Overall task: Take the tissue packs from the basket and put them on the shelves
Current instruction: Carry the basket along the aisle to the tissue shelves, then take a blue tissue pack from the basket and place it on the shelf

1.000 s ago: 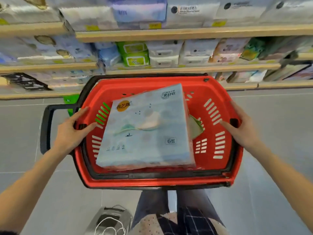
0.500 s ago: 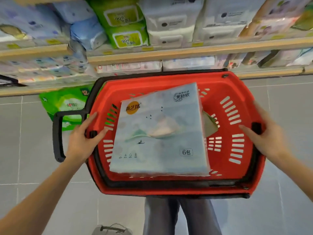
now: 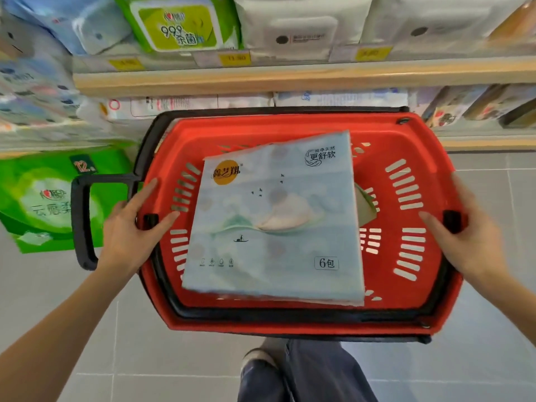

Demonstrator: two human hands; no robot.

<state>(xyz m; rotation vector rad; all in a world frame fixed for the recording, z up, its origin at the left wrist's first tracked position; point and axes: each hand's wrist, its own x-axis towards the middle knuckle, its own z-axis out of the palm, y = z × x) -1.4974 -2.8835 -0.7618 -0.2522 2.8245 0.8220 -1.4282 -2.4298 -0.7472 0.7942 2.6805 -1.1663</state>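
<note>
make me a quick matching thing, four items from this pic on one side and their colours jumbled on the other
Things:
1 basket
2 tissue pack
3 handle
4 price tag

Colours:
a yellow
b black
c pale blue
d red

Pairs: 1-d; 2-c; 3-b; 4-a

Blurry price tags (image 3: pixel 235 58) on shelves (image 3: pixel 290 79)
</note>
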